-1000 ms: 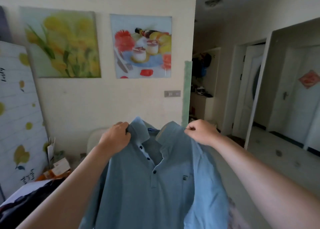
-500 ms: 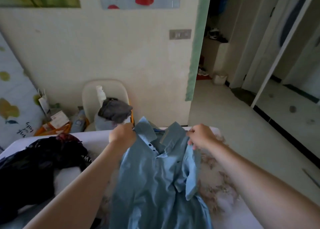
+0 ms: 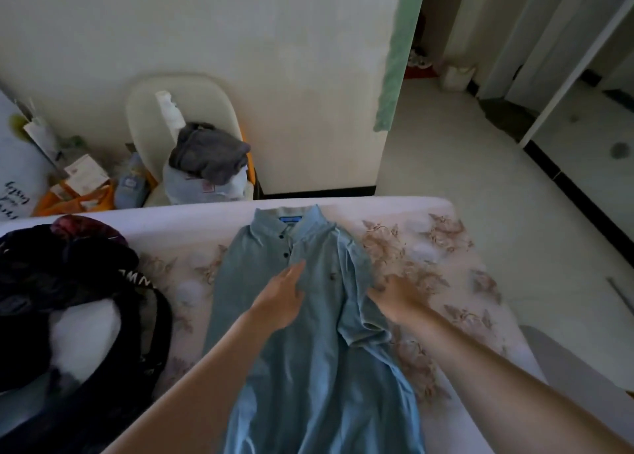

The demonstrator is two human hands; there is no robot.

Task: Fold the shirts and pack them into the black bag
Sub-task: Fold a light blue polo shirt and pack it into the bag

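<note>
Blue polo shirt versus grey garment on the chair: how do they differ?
The blue polo shirt lies spread front up on the bed; the grey garment sits crumpled on a pale bundle on the chair. The shirt shows collar and buttons; the grey garment shows neither. The left hand rests flat on the shirt, the right hand at its sleeve; no hand touches the grey garment. Neither is in the black bag.

Home bedroom: floral bed [image 3: 429, 247], cluttered chair [image 3: 206, 96], hallway doors [image 3: 535, 41].
</note>
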